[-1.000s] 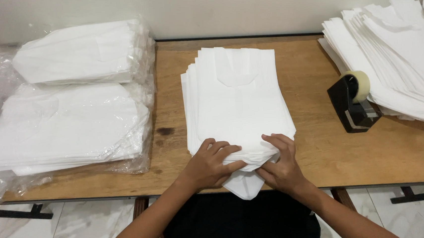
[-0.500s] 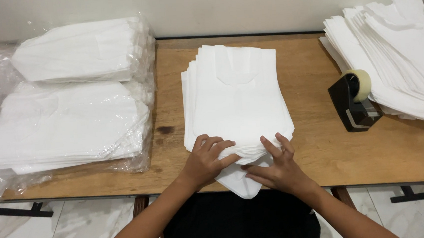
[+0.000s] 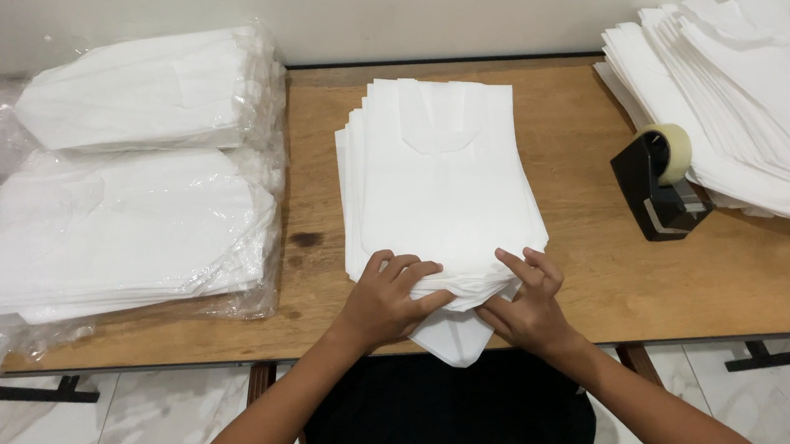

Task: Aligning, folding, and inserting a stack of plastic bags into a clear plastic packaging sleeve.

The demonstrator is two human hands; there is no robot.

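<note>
Head view: wooden table (image 3: 581,98) seen from above.
L hand (image 3: 389,298): fingers curled, gripping near-left edge of stack of white paper bags (image 3: 439,182).
R hand (image 3: 528,301): fingers half spread, pressing near-right edge of same stack.
Stack: table centre, near end hanging over front edge.
Left side: wrapped bag bundles (image 3: 124,185) in clear plastic.
Right side: black tape dispenser (image 3: 656,180), beside loose white bags (image 3: 747,86).

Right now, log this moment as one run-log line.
left hand: gripping near edge of white bag stack | right hand: pressing same edge | tape dispenser: right, untouched | wrapped bundles: left | table: wood
</note>
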